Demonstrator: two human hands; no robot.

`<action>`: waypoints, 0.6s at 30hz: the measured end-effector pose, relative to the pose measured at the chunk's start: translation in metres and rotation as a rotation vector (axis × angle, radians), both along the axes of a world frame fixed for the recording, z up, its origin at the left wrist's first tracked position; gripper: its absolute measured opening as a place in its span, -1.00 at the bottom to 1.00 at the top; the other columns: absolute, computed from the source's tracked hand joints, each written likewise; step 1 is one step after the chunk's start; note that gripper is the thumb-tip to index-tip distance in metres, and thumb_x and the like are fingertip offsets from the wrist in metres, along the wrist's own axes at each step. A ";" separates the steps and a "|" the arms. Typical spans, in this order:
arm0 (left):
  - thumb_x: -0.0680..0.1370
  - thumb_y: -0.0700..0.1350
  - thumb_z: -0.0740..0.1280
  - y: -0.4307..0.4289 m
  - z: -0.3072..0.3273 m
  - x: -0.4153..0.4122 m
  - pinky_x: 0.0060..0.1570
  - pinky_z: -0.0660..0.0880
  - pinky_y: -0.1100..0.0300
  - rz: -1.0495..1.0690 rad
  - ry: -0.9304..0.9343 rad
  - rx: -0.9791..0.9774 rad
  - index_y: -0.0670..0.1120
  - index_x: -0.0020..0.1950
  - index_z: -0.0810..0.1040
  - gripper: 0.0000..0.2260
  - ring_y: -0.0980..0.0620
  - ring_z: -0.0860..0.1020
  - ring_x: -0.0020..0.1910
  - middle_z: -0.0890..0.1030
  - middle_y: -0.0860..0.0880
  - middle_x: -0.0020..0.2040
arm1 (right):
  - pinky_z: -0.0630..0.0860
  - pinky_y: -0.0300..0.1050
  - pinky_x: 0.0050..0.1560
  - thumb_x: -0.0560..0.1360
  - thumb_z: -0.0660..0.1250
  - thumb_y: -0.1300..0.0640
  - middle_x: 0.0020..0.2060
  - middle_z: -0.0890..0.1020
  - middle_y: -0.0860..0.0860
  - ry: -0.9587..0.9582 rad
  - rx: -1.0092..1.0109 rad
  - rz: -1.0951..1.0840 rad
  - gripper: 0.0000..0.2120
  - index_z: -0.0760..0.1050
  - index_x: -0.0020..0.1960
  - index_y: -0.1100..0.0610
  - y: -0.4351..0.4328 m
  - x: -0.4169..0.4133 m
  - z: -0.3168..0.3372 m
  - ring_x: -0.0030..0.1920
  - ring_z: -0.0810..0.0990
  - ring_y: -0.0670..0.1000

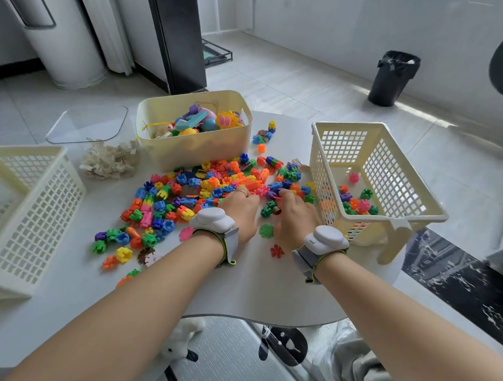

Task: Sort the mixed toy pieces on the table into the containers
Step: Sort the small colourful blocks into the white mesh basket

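A heap of small coloured interlocking toy pieces covers the middle of the white table. My left hand rests palm down at the heap's right edge, fingers curled into the pieces. My right hand lies beside it, fingers bent among pieces near a green one; what either hand grips is hidden. A lattice basket at the right holds several pieces. A solid cream bin behind the heap holds bigger toys. An empty lattice basket stands at the left.
Flat flower discs, green, red and pink, lie near my wrists. A clear tub with pale wooden pieces sits at the back left. A black bin stands on the floor beyond the table.
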State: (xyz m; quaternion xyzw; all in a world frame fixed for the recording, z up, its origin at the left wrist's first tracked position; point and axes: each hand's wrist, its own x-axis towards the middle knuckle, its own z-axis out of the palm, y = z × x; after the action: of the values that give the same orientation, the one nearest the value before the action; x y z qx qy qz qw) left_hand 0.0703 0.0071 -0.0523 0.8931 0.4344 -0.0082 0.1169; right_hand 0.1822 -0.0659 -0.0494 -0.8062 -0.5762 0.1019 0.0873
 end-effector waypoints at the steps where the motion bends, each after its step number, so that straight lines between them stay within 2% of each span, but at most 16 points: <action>1: 0.53 -0.18 0.21 0.000 0.000 -0.001 0.02 0.39 0.03 -0.004 0.022 0.004 -0.16 0.22 0.44 -0.73 -0.18 0.41 0.19 0.40 -0.17 0.20 | 0.35 -0.04 0.09 0.48 0.24 0.23 0.22 0.48 0.15 0.011 -0.002 0.000 -0.51 0.19 0.37 0.18 0.001 0.000 0.000 0.17 0.46 0.21; 5: 0.54 -0.19 0.21 0.000 -0.001 -0.001 0.06 0.39 0.04 -0.040 0.029 -0.008 -0.13 0.25 0.43 -0.72 -0.17 0.38 0.22 0.42 -0.16 0.21 | 0.43 -0.02 -0.01 0.44 0.28 0.19 0.06 0.56 0.14 0.073 0.061 -0.055 -0.54 0.23 0.30 0.17 0.002 0.002 -0.001 0.04 0.52 0.19; 9: 0.52 -0.18 0.21 -0.002 0.004 -0.005 0.14 0.39 0.04 -0.040 -0.114 0.027 -0.06 0.31 0.42 -0.65 -0.15 0.37 0.23 0.44 -0.12 0.21 | 0.44 -0.01 0.05 0.45 0.29 0.21 0.08 0.54 0.09 0.156 0.218 -0.105 -0.60 0.30 0.26 0.14 -0.002 -0.004 0.002 0.08 0.47 0.15; 12: 0.52 -0.15 0.23 -0.001 0.010 -0.009 0.19 0.36 0.06 0.014 -0.220 0.111 -0.04 0.29 0.46 -0.67 -0.15 0.37 0.19 0.45 -0.08 0.21 | 0.48 0.02 0.01 0.46 0.31 0.17 0.04 0.56 0.06 0.183 0.276 -0.097 -0.68 0.33 0.17 0.12 -0.002 -0.009 0.008 0.04 0.50 0.13; 16: 0.52 -0.19 0.25 0.002 0.015 -0.020 0.14 0.42 0.06 0.040 -0.337 -0.010 -0.03 0.34 0.42 -0.62 -0.15 0.43 0.20 0.42 -0.13 0.23 | 0.48 -0.06 -0.10 0.50 0.31 0.08 0.02 0.56 0.01 0.221 0.298 -0.056 -0.70 0.31 0.17 0.13 -0.001 -0.017 0.020 -0.02 0.56 0.12; 18: 0.52 -0.21 0.26 0.004 0.018 -0.028 0.13 0.39 0.12 0.030 -0.383 -0.045 0.00 0.38 0.39 -0.57 -0.13 0.44 0.19 0.42 -0.13 0.22 | 0.47 -0.06 -0.11 0.51 0.31 0.08 0.01 0.57 0.03 0.282 0.321 -0.029 -0.69 0.31 0.17 0.15 0.001 -0.024 0.023 -0.04 0.57 0.12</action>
State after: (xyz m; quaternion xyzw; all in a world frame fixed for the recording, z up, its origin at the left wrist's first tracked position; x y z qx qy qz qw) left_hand 0.0420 0.0115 -0.0338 0.8689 0.4172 0.1537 0.2176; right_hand 0.1583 -0.0649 -0.0266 -0.7679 -0.5556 0.1194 0.2957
